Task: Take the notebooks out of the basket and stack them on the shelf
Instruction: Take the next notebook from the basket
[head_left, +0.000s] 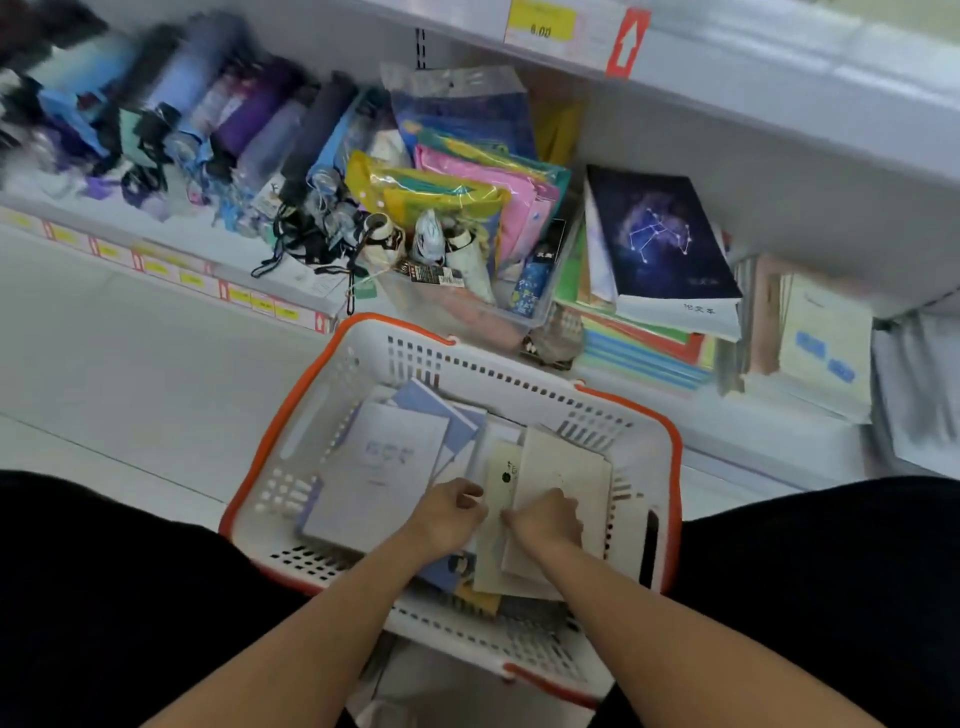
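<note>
- A white basket (363, 358) with an orange rim is seen on the floor between the person's knees, and several notebooks are held in it.
- A pale lilac notebook (379, 467) is laid on the left side of the basket; cream notebooks (563, 470) are piled on the right.
- The cream pile is gripped by the right hand (545, 522), its fingers curled over the near edge.
- The left hand (449, 512) is placed just beside it with fingers bent at the pile's left edge; whether anything is pinched cannot be told.
- On the low shelf (737, 415) beyond the basket, a dark constellation-cover notebook (660, 239) is stacked on other books.
- Folded umbrellas (249, 119) and a clear bin of coloured folders (467, 208) are ranged to the left.
- The umbrellas are blurred, and the price label (540, 23) above cannot be read clearly.
</note>
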